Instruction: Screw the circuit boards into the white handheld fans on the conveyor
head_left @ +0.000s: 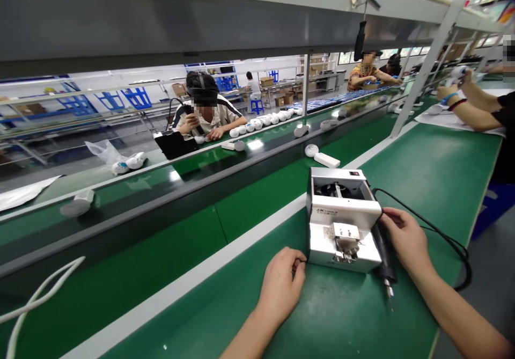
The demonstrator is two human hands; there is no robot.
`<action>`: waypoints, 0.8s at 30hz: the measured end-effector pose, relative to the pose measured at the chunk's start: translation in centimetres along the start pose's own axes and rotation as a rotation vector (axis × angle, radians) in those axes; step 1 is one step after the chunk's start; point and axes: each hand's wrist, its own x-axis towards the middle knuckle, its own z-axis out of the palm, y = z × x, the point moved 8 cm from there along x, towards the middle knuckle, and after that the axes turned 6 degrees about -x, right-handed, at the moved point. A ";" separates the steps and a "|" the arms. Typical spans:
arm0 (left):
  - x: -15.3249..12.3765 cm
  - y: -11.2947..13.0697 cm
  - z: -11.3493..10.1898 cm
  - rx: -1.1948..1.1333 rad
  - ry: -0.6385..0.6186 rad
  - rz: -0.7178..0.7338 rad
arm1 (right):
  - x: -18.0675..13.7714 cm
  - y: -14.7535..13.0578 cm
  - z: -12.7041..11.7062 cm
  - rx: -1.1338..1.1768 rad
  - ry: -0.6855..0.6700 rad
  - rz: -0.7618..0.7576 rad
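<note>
A silver screw feeder (324, 243) with an open top sits on the green bench, its front toward me. My left hand (281, 281) is curled at its lower left front corner, fingertips against the side. My right hand (406, 238) is on the other side, thumb and fingers closed against the feeder's upper right edge; the fingertips are partly hidden. Below that hand a black electric screwdriver (384, 254) lies along the feeder's right side, its bit pointing toward me. A black cable (426, 203) loops on the bench to the right.
Beyond the feeder, a conveyor belt (193, 227) carries white parts, among them a white oblong piece (326, 160). A co-worker (209, 109) sits across the belt; others work farther right. A metal post (432, 58) rises from the bench, and a screwdriver (360, 39) hangs overhead.
</note>
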 end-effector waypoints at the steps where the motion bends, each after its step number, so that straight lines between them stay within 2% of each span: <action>1: 0.0 0.0 0.0 -0.001 -0.002 -0.001 | 0.1 -0.7 -0.1 -0.001 -0.006 -0.011; 4: 0.1 0.0 -0.1 -0.003 -0.006 -0.004 | 1.7 -3.2 -0.2 -0.009 -0.044 -0.080; 7: 0.1 0.0 -0.1 -0.002 -0.018 -0.009 | 5.0 -5.8 0.9 -0.038 -0.125 -0.167; 10: 0.1 -0.2 0.0 -0.001 -0.031 -0.023 | 8.8 -7.5 3.6 -0.107 -0.249 -0.252; 15: 0.0 -0.6 0.2 -0.003 -0.045 -0.010 | 13.4 -8.3 9.9 -0.248 -0.465 -0.325; 20: -0.2 -1.1 0.5 0.016 -0.063 0.004 | 14.2 -8.8 16.0 -0.327 -0.610 -0.417; 24: -0.2 -1.4 0.7 0.023 -0.062 0.037 | 13.3 -9.3 18.6 -0.313 -0.635 -0.432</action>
